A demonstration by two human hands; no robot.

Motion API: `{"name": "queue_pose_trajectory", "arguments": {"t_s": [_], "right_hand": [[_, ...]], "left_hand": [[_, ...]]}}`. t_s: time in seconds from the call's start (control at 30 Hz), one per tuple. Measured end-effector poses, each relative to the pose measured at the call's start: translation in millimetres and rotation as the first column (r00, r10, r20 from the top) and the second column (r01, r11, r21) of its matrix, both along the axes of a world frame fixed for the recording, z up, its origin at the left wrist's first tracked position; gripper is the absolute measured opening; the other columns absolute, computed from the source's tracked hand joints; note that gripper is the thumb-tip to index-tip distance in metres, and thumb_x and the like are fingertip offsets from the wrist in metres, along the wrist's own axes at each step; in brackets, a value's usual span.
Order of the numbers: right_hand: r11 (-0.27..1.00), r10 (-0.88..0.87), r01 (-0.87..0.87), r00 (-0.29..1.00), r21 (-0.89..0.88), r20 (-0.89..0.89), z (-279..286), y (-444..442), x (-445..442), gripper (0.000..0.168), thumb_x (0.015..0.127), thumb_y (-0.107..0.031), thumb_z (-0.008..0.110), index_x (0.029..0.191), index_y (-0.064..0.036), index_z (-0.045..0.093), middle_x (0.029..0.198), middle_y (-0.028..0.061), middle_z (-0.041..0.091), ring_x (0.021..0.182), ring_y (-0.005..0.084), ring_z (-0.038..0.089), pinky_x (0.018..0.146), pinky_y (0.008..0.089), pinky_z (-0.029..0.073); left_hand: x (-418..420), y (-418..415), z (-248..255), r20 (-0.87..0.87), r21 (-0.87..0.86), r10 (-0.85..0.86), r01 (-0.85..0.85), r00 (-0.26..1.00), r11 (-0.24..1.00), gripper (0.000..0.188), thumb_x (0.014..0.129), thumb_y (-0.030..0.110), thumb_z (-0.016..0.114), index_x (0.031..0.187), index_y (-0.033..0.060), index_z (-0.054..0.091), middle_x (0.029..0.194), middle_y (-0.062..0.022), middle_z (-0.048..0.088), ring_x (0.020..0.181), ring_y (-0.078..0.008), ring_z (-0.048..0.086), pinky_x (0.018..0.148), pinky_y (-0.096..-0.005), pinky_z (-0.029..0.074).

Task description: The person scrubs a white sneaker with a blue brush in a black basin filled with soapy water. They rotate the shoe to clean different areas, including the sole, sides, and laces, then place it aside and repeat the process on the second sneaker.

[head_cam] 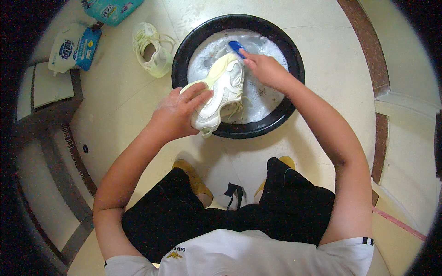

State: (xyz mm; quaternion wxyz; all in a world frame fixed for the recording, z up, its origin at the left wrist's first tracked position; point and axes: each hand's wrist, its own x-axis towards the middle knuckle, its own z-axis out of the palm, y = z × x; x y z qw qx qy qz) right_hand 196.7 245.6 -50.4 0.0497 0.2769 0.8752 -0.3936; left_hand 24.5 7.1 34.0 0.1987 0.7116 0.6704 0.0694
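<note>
My left hand point(183, 108) grips a white and pale-yellow sneaker point(221, 88) near its heel. The shoe is tilted on its side over a round black basin point(255, 130), toe pointing away from me and pale sole turned to the left. Its laces hang down on the right, toward the foamy water point(264, 98). My right hand point(266, 69) holds a blue brush point(237, 48) just beyond the sneaker's toe. The brush's bristles are hidden, so I cannot tell whether they touch the shoe.
A second pale sneaker point(153, 51) stands on the tiled floor point(138, 103) left of the basin. Farther left lie a white and blue detergent pack point(74, 48) and a teal pack point(112, 10). My feet in yellow slippers point(193, 179) are on the near side.
</note>
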Motion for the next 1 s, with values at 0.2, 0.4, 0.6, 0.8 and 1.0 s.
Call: {"name": "queue_pose_trajectory", "arguments": {"t_s": [0.2, 0.4, 0.6, 0.8, 1.0], "right_hand": [[0.998, -0.009, 0.009, 1.000, 0.055, -0.003, -7.3, 15.8, 17.8, 0.047, 0.101, -0.035, 0.039, 0.144, -0.016, 0.045, 0.113, 0.0228, 0.065, 0.102, 0.0404, 0.063, 0.094, 0.0468, 0.048], [0.983, 0.180, -0.180, 0.984, -0.028, -0.001, 59.2, -51.7, 11.2, 0.043, 0.101, -0.035, 0.040, 0.144, -0.028, 0.044, 0.102, 0.0226, 0.067, 0.090, 0.0398, 0.066, 0.082, 0.0483, 0.051], [0.994, 0.074, -0.076, 0.997, 0.073, 0.026, -2.1, -14.5, 13.4, 0.045, 0.101, -0.035, 0.041, 0.145, -0.030, 0.043, 0.097, 0.0213, 0.068, 0.087, 0.0399, 0.066, 0.080, 0.0500, 0.051], [0.997, 0.073, -0.074, 0.994, 0.015, 0.087, 8.0, -21.9, 14.3, 0.046, 0.100, -0.037, 0.042, 0.145, -0.032, 0.041, 0.095, 0.0228, 0.068, 0.086, 0.0413, 0.066, 0.079, 0.0516, 0.051], [0.986, 0.115, -0.132, 0.979, 0.097, 0.170, 30.1, -26.8, 14.2, 0.045, 0.102, -0.039, 0.037, 0.147, -0.035, 0.039, 0.091, 0.0200, 0.069, 0.080, 0.0366, 0.067, 0.076, 0.0481, 0.053]], "left_hand": [[7.2, 8.8, 7.8, -0.007, -0.033, 0.032, -0.032, 0.999, 0.999, 0.091, 0.051, 0.023, 0.087, 0.135, 0.0178, 0.051, 0.137, -0.0111, 0.050, 0.112, -0.0346, 0.057, 0.094, -0.0434, 0.049], [4.5, 0.6, 26.3, 0.044, -0.030, 0.097, -0.095, 0.994, 0.995, 0.085, 0.054, 0.020, 0.086, 0.132, 0.0201, 0.054, 0.134, -0.0060, 0.053, 0.110, -0.0333, 0.058, 0.093, -0.0412, 0.051], [6.9, 11.6, 25.8, 0.034, -0.063, 0.040, -0.038, 0.999, 0.997, 0.084, 0.054, 0.021, 0.086, 0.132, 0.0207, 0.055, 0.135, -0.0053, 0.053, 0.111, -0.0323, 0.058, 0.094, -0.0415, 0.050], [9.7, 2.7, 15.2, -0.025, -0.022, -0.040, 0.039, 0.999, 0.999, 0.090, 0.051, 0.023, 0.088, 0.134, 0.0204, 0.053, 0.137, -0.0081, 0.051, 0.110, -0.0339, 0.058, 0.094, -0.0434, 0.050], [15.3, 9.5, 29.9, -0.079, -0.124, -0.008, -0.002, 0.997, 0.992, 0.082, 0.057, 0.025, 0.085, 0.133, 0.0220, 0.054, 0.136, -0.0047, 0.051, 0.110, -0.0344, 0.057, 0.094, -0.0419, 0.050]]}}
